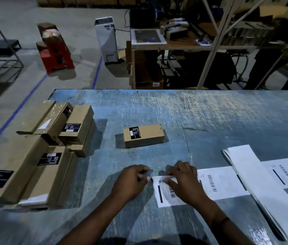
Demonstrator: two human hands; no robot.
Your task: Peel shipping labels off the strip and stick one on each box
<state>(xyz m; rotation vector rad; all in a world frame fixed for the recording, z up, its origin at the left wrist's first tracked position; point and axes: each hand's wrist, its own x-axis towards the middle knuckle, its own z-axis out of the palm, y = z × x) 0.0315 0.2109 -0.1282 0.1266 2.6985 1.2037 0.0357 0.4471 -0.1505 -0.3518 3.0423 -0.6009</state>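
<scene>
Hands: both are set on the blue table (157, 110), close together at the left end of the label strip (222, 181).
Left hand (132, 183): fingers are curled in, thumb and forefinger tip pinched at the strip's top-left corner; whether paper is gripped cannot be told.
Right hand (184, 181): laid over the end label (166, 193), fingers bent, the top edge lifted and curled under the fingertips.
Strip: laid flat, run rightward under loose sheets (256, 181) and cut off by the frame.
Box (144, 135): alone at mid-table, well apart from the hands.
Stack (39, 149): more boxes at the left, partly overlapped.
Print: blurred, unreadable.
</scene>
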